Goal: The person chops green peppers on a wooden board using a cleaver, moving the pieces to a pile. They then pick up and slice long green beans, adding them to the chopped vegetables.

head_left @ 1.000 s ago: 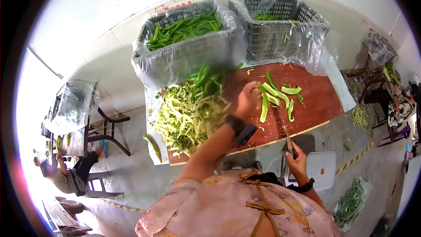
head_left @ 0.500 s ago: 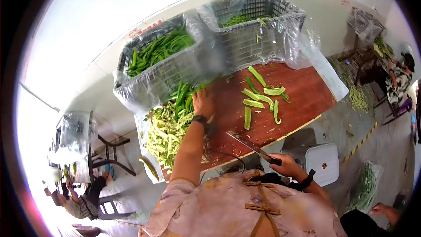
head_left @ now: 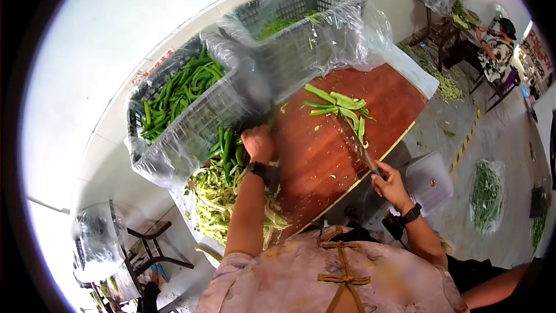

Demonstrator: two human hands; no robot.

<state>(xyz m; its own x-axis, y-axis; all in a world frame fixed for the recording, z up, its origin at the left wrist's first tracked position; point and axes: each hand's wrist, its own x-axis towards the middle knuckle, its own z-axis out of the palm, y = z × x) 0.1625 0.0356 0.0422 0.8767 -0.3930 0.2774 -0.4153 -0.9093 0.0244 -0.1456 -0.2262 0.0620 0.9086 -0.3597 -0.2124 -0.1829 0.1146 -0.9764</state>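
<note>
My right hand [head_left: 394,187] grips the handle of a knife [head_left: 362,154] at the board's front edge. Its blade points away from me, its far end beside a small heap of cut green peppers [head_left: 346,102]. My left hand [head_left: 259,144] is closed, with curled fingers, at the board's left side. It is right beside several whole green peppers [head_left: 226,149]; what its fingers hold is hidden. Pale seedy pepper cores and scraps [head_left: 215,203] are piled below those peppers. Seeds dot the red-brown board [head_left: 307,180].
Behind the board stand two plastic-lined crates: the left crate [head_left: 191,113] holds green peppers, the right crate [head_left: 313,46] thin green pieces. A lidded white box [head_left: 430,181] and a bag of greens [head_left: 486,197] are on the floor. Another person [head_left: 497,52] sits far right.
The knife has swung away from me and rightward, and the scattered pepper pieces are now bunched together. My left hand has gone from fingers stretched over the peppers to curled. My view has shifted.
</note>
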